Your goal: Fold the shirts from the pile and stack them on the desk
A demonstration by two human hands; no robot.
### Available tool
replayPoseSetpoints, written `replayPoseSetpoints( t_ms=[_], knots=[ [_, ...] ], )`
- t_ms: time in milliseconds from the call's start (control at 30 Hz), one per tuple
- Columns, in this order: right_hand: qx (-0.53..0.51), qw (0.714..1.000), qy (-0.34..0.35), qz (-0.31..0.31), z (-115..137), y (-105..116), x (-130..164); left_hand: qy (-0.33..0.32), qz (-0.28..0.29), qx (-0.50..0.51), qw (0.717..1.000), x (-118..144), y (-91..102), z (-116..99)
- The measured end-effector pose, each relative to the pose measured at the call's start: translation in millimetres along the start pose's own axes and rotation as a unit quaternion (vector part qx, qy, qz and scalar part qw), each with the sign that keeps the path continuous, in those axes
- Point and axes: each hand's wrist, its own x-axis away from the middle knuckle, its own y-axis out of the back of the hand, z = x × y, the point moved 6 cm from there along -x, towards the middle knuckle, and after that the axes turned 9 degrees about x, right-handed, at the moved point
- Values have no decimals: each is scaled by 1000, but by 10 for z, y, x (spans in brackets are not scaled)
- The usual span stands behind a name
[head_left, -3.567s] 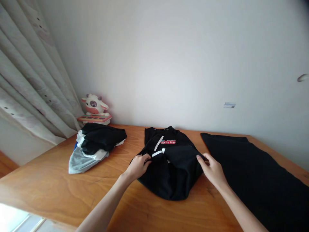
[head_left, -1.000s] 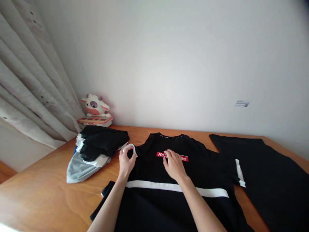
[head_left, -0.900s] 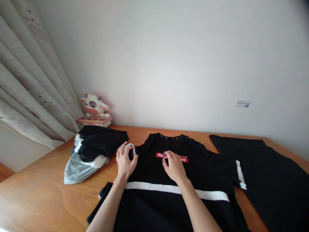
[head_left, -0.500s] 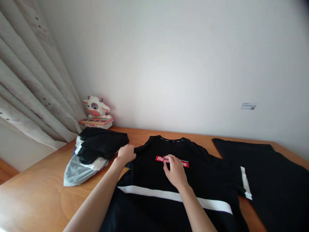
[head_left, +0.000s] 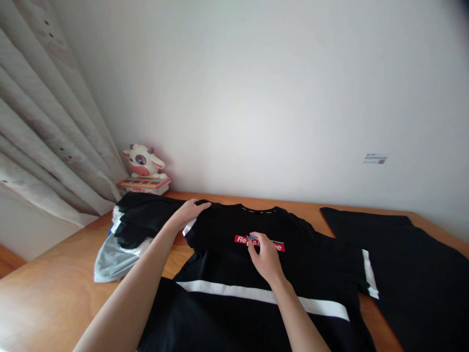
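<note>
Where the curtain (head_left: 44,122) hangs far left of the black T-shirt (head_left: 264,274), folds falling toward the table (head_left: 58,293) edge. Left of the T-shirt and against the wall, a toy cow (head_left: 143,161) on a pink toy keyboard (head_left: 143,183). Just beside the T-shirt's left shoulder, a pile of folded clothes (head_left: 128,230), black on top, white and grey beneath. Left hand (head_left: 190,211) on the T-shirt's left sleeve, fingers (head_left: 201,205) curled over the black cloth and pinching it near the white cuff, the sleeve drawn up and inward over the shoulder. T-shirt itself spread face up on the middle of the table, collar toward the wall, white stripe across the chest, lower hem out of sight below. Right hand (head_left: 266,256) flat on the T-shirt's chest, fingertips (head_left: 254,240) pressed on the red logo patch (head_left: 244,239), gripping nothing, only bearing down. Further right, the T-shirt's other sleeve lying outspread with its white band. Right of that, touching or slightly under the sleeve, a second black garment (head_left: 410,274) laid flat toward the table's far corner. High on the wall (head_left: 256,98) to the right of the T-shirt, a small label (head_left: 374,158), print too small to read.
</note>
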Motion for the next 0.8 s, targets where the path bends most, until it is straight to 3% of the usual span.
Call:
replayPoseSetpoints(
  t_ms=[100,167,233,333,433,633,800],
  knots=[
    [-76,996,-43,21,-26,7,-18,24,217,143,965,378,-384,-209],
    [-115,988,-90,43,-75,-5,-23,8,278,179,944,582,-550,-259],
    [-134,981,-127,56,-114,-11,-21,-44,251,138,957,664,-654,-177],
    [-132,977,-156,55,-128,-3,-8,-138,157,13,978,672,-800,75],
    [-74,985,-151,37,-89,22,6,-208,100,-126,965,648,-970,242],
    [-18,995,-86,47,-20,-4,-5,-250,115,-292,916,428,-1354,123],
    [3,995,-67,70,-7,-27,-6,-240,118,-322,908,35,-1615,11]
  ],
)
